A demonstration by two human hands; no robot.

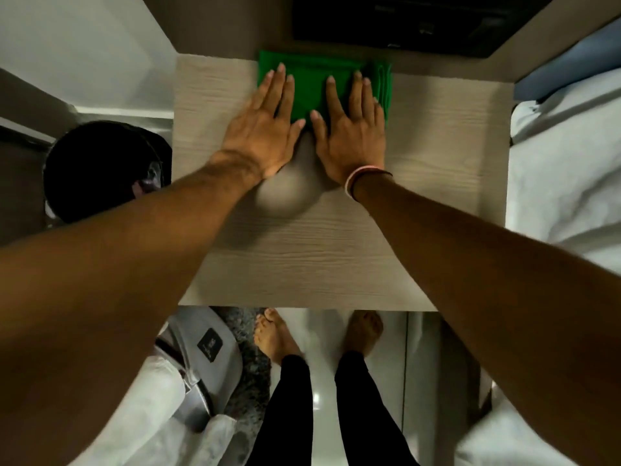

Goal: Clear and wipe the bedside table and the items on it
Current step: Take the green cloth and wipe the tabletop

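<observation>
A folded green cloth lies flat at the far edge of the light wood bedside table. My left hand presses flat on the cloth's left part, fingers spread. My right hand presses flat on its right part, fingers spread, with a bracelet at the wrist. Both palms reach back onto the bare tabletop. No other item shows on the table's surface.
A dark panel sits on the wall behind the table. White bedding borders the right side. A black round object stands left of the table. A grey bag lies on the floor near my bare feet.
</observation>
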